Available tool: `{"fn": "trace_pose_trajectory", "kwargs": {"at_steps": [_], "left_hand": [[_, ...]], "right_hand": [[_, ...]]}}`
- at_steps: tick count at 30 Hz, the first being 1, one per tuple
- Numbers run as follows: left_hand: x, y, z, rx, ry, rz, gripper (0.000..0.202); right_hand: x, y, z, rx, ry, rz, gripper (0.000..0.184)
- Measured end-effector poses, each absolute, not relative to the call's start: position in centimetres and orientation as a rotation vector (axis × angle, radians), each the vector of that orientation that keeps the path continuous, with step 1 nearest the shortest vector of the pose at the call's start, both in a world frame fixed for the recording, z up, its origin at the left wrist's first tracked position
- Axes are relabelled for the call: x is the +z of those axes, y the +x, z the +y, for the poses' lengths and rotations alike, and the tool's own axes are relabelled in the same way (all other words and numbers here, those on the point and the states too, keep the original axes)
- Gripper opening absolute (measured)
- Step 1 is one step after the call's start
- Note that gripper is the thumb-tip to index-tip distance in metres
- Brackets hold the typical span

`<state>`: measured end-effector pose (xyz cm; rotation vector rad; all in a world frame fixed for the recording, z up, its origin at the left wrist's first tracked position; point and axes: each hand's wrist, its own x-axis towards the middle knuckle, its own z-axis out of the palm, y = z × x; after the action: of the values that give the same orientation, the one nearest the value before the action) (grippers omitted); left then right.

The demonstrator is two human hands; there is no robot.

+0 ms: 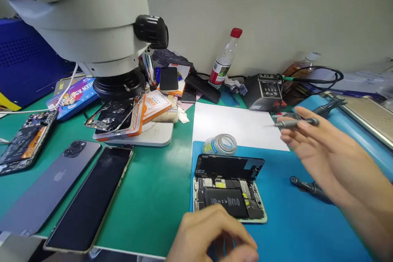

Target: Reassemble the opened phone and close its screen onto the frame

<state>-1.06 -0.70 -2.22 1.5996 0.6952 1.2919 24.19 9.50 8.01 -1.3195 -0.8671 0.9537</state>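
Observation:
An opened phone (227,202) lies on the blue mat (294,229), its battery and boards exposed. Its screen (229,166) stands tilted up along the far edge, leaning by a small glass jar (225,144). My right hand (325,151) holds a slim grey screwdriver (291,123) between thumb and fingers, raised right of the phone, tip pointing left. Just in front of the phone's near edge is my left hand (208,233), fingers curled and thumb close to the index finger; anything in that pinch is hidden. Another dark screwdriver (310,188) rests on the mat below my right hand.
A microscope (92,20) overhangs the left, above a disassembled phone (113,114) on boxes. Two phones, one purple (55,184) and one black-screened (92,196), lie on the green mat (147,196). Behind are white paper (233,125), a bottle (222,63) and a black control box (262,92).

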Motion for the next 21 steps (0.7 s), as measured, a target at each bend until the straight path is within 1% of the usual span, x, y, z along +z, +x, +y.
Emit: {"fn": "trace_pose_trajectory", "kwargs": {"at_steps": [2, 3, 5, 6, 7, 8, 10, 12, 14, 16, 21], "left_hand": [[-2.3, -1.0, -0.9, 1.265, 1.394, 0.726, 0.018], [-2.3, -0.9, -1.0, 1.235, 1.302, 0.728, 0.024], [-2.3, -0.9, -1.3, 1.217, 1.177, 0.706, 0.046], [-2.2, -0.9, -1.4, 1.221, 1.153, 0.7, 0.053], [-2.1, -0.9, -1.5, 1.217, 1.152, 0.707, 0.055], [-1.9, -1.0, -1.6, 1.205, 1.164, 0.73, 0.052], [-1.4, -1.0, -1.6, 1.173, 1.187, 0.805, 0.039], [-0.9, -1.0, -1.6, 1.156, 1.192, 0.862, 0.025], [-0.5, -1.0, -1.6, 1.155, 1.176, 0.874, 0.015], [-0.3, -1.0, -1.7, 1.155, 1.153, 0.868, 0.012], [0.2, -1.0, -1.7, 1.149, 1.147, 0.866, 0.014]], "right_hand": [[7.0, 23.1, 5.1, 0.912, -1.306, -0.897, 0.043], [6.3, 22.2, 3.0, 0.885, -1.273, -0.91, 0.046], [4.5, 19.9, -0.4, 0.894, -1.232, -0.882, 0.044], [3.6, 18.8, -1.6, 0.894, -1.203, -0.858, 0.042], [2.8, 17.8, -2.5, 0.912, -1.205, -0.859, 0.045], [2.2, 17.0, -3.0, 0.918, -1.224, -0.857, 0.047], [1.4, 15.9, -3.5, 0.905, -1.202, -0.903, 0.048], [1.0, 15.4, -3.4, 0.848, -1.147, -0.951, 0.045], [0.8, 15.2, -3.3, 0.793, -1.112, -0.982, 0.044], [0.7, 15.2, -3.3, 0.762, -1.116, -0.999, 0.045], [0.4, 15.2, -3.5, 0.768, -1.115, -0.971, 0.046]]}}
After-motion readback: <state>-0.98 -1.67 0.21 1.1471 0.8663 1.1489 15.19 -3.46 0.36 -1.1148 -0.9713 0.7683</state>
